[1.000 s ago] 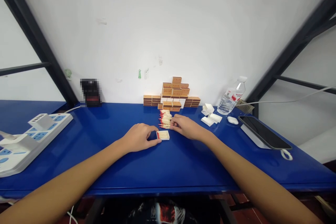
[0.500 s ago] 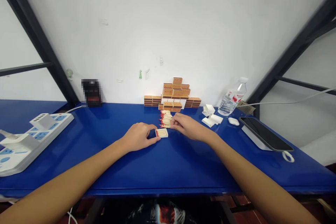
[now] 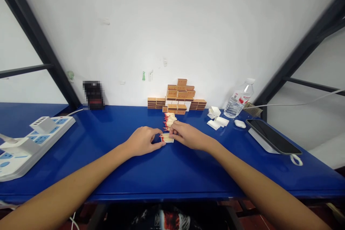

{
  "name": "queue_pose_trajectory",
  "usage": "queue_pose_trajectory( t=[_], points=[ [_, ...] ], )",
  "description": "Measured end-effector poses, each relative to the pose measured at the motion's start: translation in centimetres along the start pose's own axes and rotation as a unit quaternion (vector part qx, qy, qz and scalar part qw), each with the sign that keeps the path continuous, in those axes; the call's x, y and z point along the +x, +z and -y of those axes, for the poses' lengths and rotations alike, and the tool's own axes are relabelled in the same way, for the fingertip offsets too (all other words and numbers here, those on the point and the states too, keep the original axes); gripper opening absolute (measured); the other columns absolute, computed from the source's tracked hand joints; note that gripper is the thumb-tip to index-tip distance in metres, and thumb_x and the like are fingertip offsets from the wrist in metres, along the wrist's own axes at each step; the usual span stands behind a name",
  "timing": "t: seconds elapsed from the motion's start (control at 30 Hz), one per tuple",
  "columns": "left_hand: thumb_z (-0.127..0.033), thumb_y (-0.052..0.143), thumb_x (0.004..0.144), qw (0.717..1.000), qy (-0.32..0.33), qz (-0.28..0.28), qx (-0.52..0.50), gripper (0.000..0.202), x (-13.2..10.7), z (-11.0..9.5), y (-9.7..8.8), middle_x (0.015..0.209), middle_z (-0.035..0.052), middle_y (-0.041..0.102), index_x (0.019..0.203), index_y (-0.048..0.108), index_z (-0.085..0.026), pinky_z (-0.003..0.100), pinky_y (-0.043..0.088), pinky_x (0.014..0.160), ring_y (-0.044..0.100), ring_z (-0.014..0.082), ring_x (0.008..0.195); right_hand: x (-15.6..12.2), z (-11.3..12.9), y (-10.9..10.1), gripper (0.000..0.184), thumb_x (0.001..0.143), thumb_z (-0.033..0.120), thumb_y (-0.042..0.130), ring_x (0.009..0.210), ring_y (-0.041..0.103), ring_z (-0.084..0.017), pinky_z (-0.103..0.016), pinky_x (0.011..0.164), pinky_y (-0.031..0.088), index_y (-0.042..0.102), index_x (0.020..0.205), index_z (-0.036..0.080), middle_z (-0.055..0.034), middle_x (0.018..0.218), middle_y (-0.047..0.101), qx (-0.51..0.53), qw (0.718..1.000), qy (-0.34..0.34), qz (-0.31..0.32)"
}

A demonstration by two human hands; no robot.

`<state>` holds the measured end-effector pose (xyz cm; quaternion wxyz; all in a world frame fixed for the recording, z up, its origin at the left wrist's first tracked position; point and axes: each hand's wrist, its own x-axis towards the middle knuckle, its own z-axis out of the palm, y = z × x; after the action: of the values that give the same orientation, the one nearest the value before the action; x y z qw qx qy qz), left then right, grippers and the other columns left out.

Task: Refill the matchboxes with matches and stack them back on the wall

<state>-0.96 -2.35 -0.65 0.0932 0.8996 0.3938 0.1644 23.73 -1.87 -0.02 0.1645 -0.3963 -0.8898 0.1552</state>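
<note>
- Left hand (image 3: 144,141): thumb and fingers are clamping the left end of the tray (image 3: 168,142).
- Tray: it is lying on the tabletop (image 3: 151,176) between the hands, holding red-headed matches (image 3: 165,138).
- Right hand (image 3: 190,135): its fingers are pressing together at the tray's right end; whether they are gripping a match is too small to tell.
- Pile (image 3: 169,119): more matches are lying just behind the tray, heads pointing left.
- Boxes (image 3: 182,94): they are standing stacked behind the pile, near the wall (image 3: 172,25).
- Right side: white pieces (image 3: 214,125), a bottle (image 3: 234,108) and a phone (image 3: 272,136) are occupying the tabletop.
</note>
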Motion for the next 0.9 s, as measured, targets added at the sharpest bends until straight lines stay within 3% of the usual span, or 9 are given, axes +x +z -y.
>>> queue_pose_trajectory(
  t=[0.9],
  points=[
    [-0.051, 0.064, 0.093, 1.0, 0.019, 0.006, -0.011, 0.037, -0.09, -0.15, -0.1, 0.063, -0.003, 0.061, 0.113, 0.074, -0.021, 0.027, 0.032, 0.056, 0.056, 0.0143, 0.056, -0.05, 0.88, -0.22, 0.002, 0.097, 0.017, 0.063, 0.084, 0.056, -0.017, -0.027, 0.073, 0.042, 0.063, 0.097, 0.019, -0.0041, 0.096, 0.06, 0.008, 1.0, -0.022, -0.003]
  ],
)
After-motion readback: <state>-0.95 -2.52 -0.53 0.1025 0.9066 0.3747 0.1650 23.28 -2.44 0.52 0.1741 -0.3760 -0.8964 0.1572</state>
